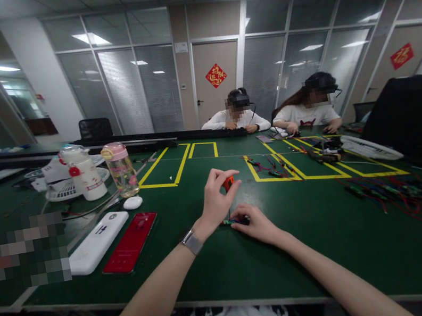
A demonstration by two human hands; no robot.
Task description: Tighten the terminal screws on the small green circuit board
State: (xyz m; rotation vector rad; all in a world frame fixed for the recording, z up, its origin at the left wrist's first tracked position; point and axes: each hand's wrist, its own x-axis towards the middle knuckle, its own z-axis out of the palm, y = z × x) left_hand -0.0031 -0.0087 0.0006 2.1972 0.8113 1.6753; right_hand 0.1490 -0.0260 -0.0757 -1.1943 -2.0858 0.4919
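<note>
My left hand [217, 197] is raised a little above the green table [321, 236] and pinches a small orange-red tool handle [228, 182] between thumb and fingers; a watch sits on that wrist. Just below and to the right, my right hand [256, 223] rests on the table and presses down a small dark connector piece with coloured ends [234, 222]. The thin shaft between handle and piece is hard to make out.
A red phone [130, 242] and a white case [97, 241] lie to the left, with two bottles [120, 169] behind them. A heap of coloured wires [411, 192] lies at the right. Yellow tape boxes mark the table. Two people sit at the far side.
</note>
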